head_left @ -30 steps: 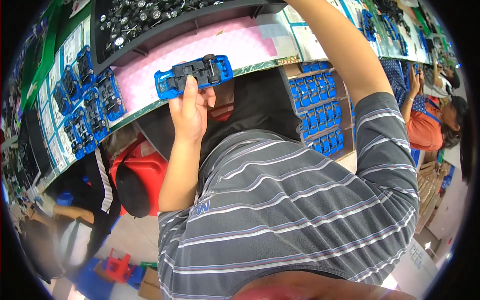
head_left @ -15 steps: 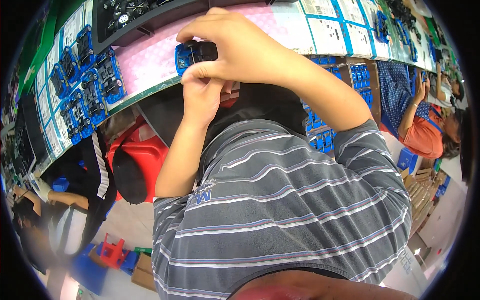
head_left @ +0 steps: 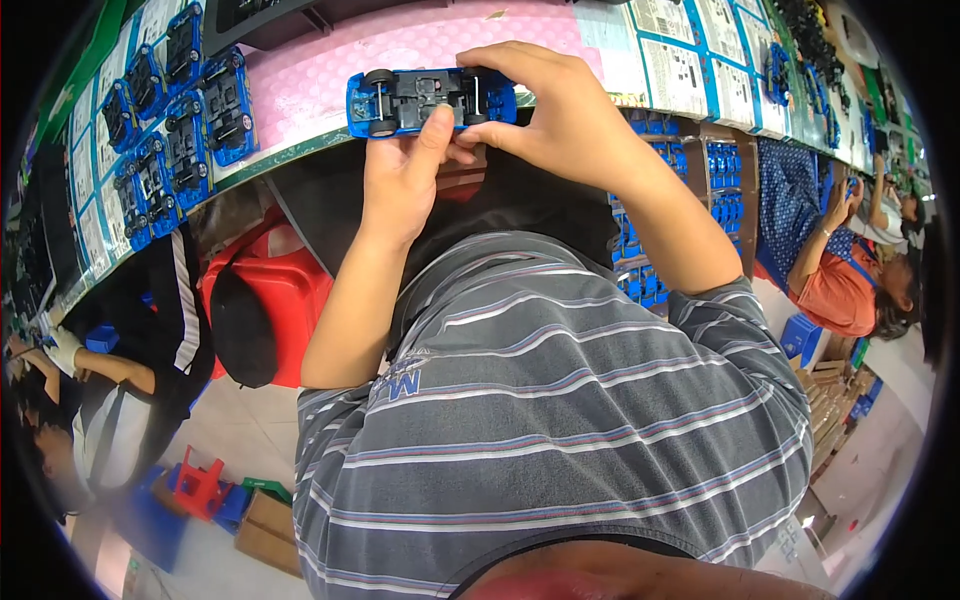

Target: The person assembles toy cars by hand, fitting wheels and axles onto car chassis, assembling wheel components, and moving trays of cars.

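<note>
A blue toy car (head_left: pixel 408 98) is held upside down over the near edge of the bench, its black chassis, wheels and metal axles showing. My left hand (head_left: pixel 402 182) grips it from below, the thumb pressed on the middle of the chassis and the other fingers mostly hidden under the body. Around the car's right end my right hand (head_left: pixel 562 112) is closed, with fingers along the far side and the thumb on the near side by the wheels.
Several upturned blue toy cars (head_left: pixel 187 145) lie on the bench to the left. A black tray (head_left: pixel 345 12) stands at the back. Partitioned boxes of blue parts (head_left: pixel 724 180) sit below the bench at right. A red stool (head_left: pixel 300 300) is at left. Co-workers sit on both sides.
My right hand has slid right, uncovering the car's underside. My left thumb now lies on the chassis. The whole view has shifted slightly.
</note>
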Demonstrator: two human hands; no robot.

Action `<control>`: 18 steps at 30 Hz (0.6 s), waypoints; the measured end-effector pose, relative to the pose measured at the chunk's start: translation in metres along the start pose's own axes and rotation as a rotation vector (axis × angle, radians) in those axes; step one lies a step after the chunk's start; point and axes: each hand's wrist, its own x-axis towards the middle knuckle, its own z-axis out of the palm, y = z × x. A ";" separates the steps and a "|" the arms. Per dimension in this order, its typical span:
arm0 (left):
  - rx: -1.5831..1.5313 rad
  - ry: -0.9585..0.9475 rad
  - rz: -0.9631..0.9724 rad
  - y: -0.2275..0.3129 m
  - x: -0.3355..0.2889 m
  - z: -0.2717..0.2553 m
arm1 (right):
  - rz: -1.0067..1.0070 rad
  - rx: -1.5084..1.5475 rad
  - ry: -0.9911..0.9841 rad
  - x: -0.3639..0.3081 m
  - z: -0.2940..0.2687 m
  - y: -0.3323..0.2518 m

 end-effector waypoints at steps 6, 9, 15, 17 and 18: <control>0.096 -0.042 0.013 0.002 -0.009 -0.009 | -0.066 0.039 -0.005 0.001 0.001 -0.006; 0.166 -0.040 -0.022 -0.004 -0.011 -0.009 | -0.205 -0.019 0.137 0.009 0.004 -0.023; 0.263 -0.065 0.010 -0.015 -0.012 -0.019 | -0.104 0.000 -0.029 0.027 0.021 -0.031; 0.289 -0.030 -0.010 -0.010 -0.014 -0.014 | -0.093 0.044 -0.019 0.027 0.020 -0.028; 0.321 -0.040 -0.047 -0.006 -0.016 -0.013 | -0.085 0.086 -0.009 0.026 0.019 -0.026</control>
